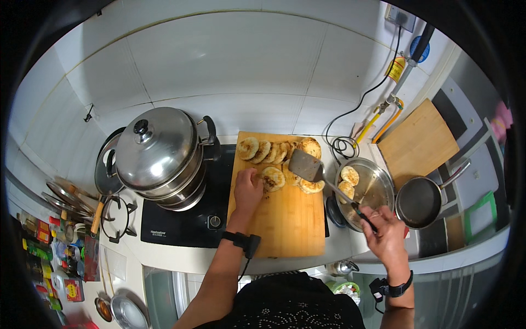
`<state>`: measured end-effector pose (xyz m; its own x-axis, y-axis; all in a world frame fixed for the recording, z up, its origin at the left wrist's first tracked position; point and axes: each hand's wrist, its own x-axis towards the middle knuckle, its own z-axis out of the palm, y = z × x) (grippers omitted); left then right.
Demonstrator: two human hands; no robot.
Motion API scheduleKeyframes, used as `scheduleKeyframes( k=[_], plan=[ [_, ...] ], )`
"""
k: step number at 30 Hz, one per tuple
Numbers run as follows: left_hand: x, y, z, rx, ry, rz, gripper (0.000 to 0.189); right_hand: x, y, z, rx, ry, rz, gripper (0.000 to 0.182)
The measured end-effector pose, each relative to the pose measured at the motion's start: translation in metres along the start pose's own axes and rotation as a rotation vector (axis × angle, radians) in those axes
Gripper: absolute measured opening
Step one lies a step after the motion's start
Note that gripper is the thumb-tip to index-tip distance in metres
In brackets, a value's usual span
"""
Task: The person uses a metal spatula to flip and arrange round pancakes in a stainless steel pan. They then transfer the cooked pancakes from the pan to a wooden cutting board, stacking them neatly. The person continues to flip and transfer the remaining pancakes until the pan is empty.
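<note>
My right hand (pixel 383 228) grips the black handle of a metal spatula (pixel 306 165). The spatula's broad blade is over the wooden cutting board (pixel 287 230), hiding part of the browned flatbreads under it. My left hand (pixel 249 187) is at the left edge of a round flatbread (pixel 273 179) on the board; its fingertips are partly hidden, so a grip cannot be made out. Along the board's back edge several flatbreads (pixel 249 148) overlap in a row. Another flatbread (pixel 311 186) lies near the right edge. Two more flatbreads (pixel 349 176) sit inside the steel pan (pixel 380 193) at the right.
A lidded steel steamer pot (pixel 160 144) stands on the black induction cooktop (pixel 185 230) at left. Right of the pan are a dark frying pan (pixel 419 202) and a leaning wooden board (pixel 419 144). A black cable (pixel 345 148) coils behind the pan. Bottles (pixel 68 283) crowd the far left.
</note>
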<state>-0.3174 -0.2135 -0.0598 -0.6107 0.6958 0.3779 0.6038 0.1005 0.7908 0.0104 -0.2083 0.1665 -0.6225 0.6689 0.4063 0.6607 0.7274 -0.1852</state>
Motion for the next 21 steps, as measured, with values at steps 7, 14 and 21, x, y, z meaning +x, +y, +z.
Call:
scheduleKeyframes(
  k=[7,14,21],
  plan=[
    [-0.01,-0.001,0.012,0.177,-0.125,-0.043,0.063,0.014,-0.009,0.06,-0.265,0.023,-0.317,0.033],
    [-0.003,0.007,0.01,0.297,-0.311,-0.068,0.076,0.026,-0.017,0.073,-0.189,-0.111,-0.186,0.032],
    [-0.006,0.003,0.008,-0.146,-0.312,-0.146,0.068,0.021,0.004,0.045,0.283,-0.146,0.175,0.03]
  ],
)
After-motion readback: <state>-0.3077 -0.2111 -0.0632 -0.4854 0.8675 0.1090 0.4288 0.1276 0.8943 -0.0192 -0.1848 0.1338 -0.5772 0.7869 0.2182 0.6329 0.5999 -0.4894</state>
